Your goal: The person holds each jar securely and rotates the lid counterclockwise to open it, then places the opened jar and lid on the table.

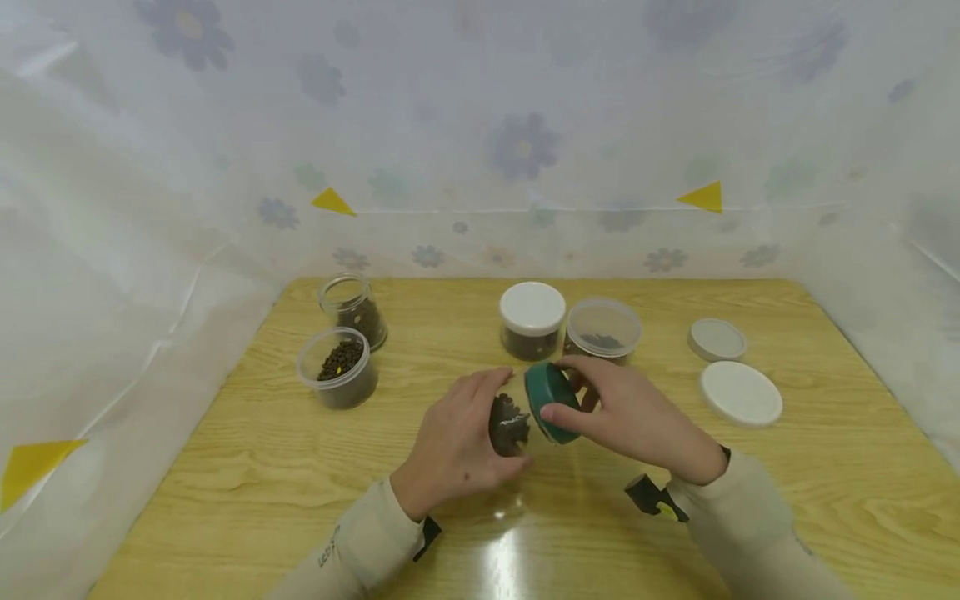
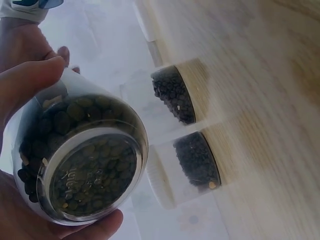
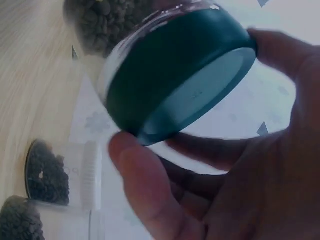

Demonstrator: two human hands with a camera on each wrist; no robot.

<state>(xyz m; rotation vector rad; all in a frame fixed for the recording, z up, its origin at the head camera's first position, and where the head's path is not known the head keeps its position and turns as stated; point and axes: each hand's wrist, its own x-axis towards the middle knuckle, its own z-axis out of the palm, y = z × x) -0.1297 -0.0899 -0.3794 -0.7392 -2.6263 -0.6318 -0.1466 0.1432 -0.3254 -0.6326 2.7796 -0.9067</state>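
- Clear jar (image 1: 517, 425) — held up over the desk (image 1: 300, 517), tipped well onto its side; dark seed-like pieces (image 2: 97, 172) gathered toward its base.
- Green lid (image 1: 551, 402) at the jar's mouth. Cannot tell whether it is seated on the thread or merely resting there.
- Left hand (image 1: 461, 442): fingers and thumb wrapped round the jar's body, toward the base.
- Right hand (image 1: 630, 412): thumb and fingers gripping the green lid by its rim.
- Main risk, as I judge it: a loose or crooked lid at this tilt could let pieces run out over the desk — worse if the mouth dips below the base. The smooth curved wall might also slip or turn in the left hand under a hard twist.
- Behind the jar: white-lidded tub (image 1: 532, 312); behind and to the jar's right, a clear tub (image 1: 603, 329) with dark contents. A wide swing of the right hand could knock that one.
- Left of the jar and farther back: lidless jar (image 1: 363, 321) and lidless tub (image 1: 348, 387), both holding dark pellets, likely to scatter if bumped.
- Right of the jar, beyond the right hand: small white lid (image 1: 716, 340) and large white lid (image 1: 741, 393), side by side, flat on the desk.
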